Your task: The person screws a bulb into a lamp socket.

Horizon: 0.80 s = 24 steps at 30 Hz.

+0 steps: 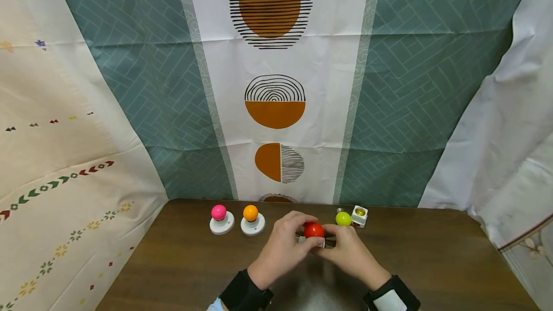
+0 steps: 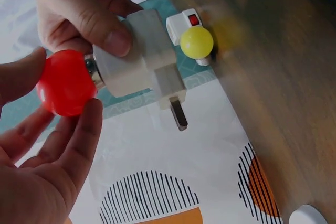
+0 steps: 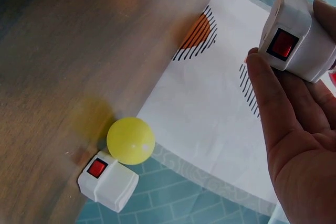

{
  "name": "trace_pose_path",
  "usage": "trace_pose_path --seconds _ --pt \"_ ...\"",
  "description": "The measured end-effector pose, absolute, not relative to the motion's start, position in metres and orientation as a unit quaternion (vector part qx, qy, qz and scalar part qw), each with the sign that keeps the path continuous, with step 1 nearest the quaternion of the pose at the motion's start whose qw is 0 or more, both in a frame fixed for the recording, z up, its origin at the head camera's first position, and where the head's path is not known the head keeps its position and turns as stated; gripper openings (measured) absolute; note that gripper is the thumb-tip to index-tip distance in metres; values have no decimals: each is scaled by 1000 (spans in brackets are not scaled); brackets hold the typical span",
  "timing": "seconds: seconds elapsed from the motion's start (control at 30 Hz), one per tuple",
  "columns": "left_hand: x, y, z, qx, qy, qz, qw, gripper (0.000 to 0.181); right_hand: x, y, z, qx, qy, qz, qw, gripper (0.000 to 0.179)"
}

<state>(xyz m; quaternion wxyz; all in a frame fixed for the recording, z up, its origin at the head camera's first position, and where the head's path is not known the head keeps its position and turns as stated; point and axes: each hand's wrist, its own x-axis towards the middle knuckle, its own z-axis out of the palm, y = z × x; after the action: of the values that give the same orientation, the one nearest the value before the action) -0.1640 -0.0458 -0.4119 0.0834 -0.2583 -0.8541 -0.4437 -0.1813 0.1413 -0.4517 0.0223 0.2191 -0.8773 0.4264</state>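
Observation:
My left hand pinches a red light bulb between thumb and fingers. With my right hand I grip a white plug-in bulb holder, which has a red switch and metal pins. The bulb's metal base meets the holder's mouth, part of it still showing; how deep it sits I cannot tell. Both are held up above the table in front of me. Behind my right hand a yellow bulb lies beside a second white holder, whose socket faces up in the head view.
Toward the back left of the brown table stand a pink bulb and an orange bulb, each on a round white base. A green and white patterned cloth hangs behind the table's far edge.

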Motion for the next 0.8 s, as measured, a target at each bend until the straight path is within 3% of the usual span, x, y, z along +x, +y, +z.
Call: trace_pose_path --seconds 0.3,0.8 --pt "-167 -48 -409 -270 -855 -442 28 37 -182 143 -453 211 -882 421 19 35" --pt "-163 -44 -408 -218 -869 -435 88 40 -181 143 -450 211 -883 417 31 32"
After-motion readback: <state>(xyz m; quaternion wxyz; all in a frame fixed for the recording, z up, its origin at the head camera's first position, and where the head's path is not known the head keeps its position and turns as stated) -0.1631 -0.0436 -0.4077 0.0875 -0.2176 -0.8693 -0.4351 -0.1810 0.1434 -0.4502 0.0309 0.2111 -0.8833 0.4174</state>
